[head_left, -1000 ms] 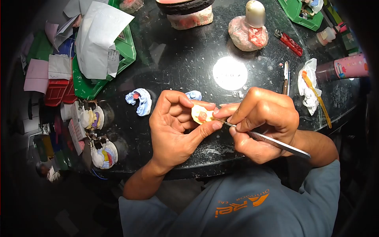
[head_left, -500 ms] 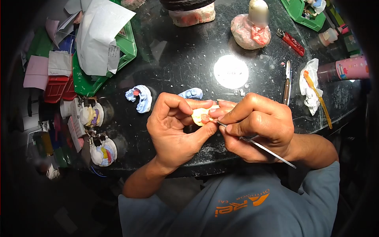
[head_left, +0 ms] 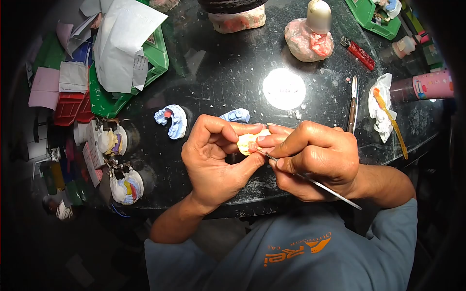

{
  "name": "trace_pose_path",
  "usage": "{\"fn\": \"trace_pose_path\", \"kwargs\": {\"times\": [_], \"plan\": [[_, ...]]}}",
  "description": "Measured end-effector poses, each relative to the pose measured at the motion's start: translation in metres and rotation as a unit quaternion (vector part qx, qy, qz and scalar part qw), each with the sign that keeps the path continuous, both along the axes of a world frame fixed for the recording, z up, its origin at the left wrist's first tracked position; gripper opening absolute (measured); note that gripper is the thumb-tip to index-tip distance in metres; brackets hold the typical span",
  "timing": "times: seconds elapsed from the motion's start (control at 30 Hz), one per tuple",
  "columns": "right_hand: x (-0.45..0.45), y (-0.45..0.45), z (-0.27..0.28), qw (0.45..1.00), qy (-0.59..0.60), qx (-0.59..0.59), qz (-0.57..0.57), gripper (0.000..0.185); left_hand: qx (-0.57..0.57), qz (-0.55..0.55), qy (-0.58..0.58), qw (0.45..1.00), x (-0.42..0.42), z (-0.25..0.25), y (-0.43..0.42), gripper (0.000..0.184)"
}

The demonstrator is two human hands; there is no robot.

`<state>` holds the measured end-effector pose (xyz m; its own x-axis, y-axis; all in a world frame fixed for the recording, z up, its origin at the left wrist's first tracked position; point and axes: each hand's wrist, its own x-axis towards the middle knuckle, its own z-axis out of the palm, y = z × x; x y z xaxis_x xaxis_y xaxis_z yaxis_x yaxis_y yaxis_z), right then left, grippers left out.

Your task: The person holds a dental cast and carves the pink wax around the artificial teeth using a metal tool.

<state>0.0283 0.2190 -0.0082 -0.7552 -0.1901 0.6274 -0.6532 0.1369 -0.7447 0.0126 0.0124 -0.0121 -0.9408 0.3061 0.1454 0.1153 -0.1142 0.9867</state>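
Note:
A small yellow dental cast (head_left: 245, 147) with a pinkish patch on it is pinched between the fingers and thumb of my left hand (head_left: 213, 155). My right hand (head_left: 318, 160) is closed like a pen grip round a thin metal carving tool (head_left: 324, 187). The tool's tip lies at the pink patch, close to my left thumb. Fingers of my right hand also rest against the cast's edge, and both hands partly hide it. Just beyond my hands lie a blue dental cast piece (head_left: 236, 115) and a horseshoe-shaped blue dental cast (head_left: 172, 121).
Two articulated dental models (head_left: 127, 185) stand at the left. Behind them are green trays (head_left: 158, 63) with papers (head_left: 124, 43). At the right lie a wood-handled knife (head_left: 352, 114), red lighter (head_left: 357, 52), crumpled tissue (head_left: 383, 119) and yellow-orange strip (head_left: 395, 121). An oil lamp-like piece (head_left: 310, 46) stands at the back.
The carving tool has tilted slightly and its tip has shifted a little left on the cast. The cast and both hands have moved only slightly.

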Motion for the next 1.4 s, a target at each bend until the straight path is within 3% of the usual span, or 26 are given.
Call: {"fn": "trace_pose_path", "kwargs": {"times": [1.27, 1.4], "plan": [[0.002, 0.000, 0.003, 1.000, -0.015, 0.013, 0.002, 0.017, -0.050, -0.001, 0.057, 0.997, -0.001, -0.008, -0.003, 0.046], [0.002, -0.001, 0.002, 1.000, -0.005, 0.014, -0.008, 0.016, -0.016, 0.032, 0.050, 0.998, -0.001, -0.008, 0.002, 0.039]]}}
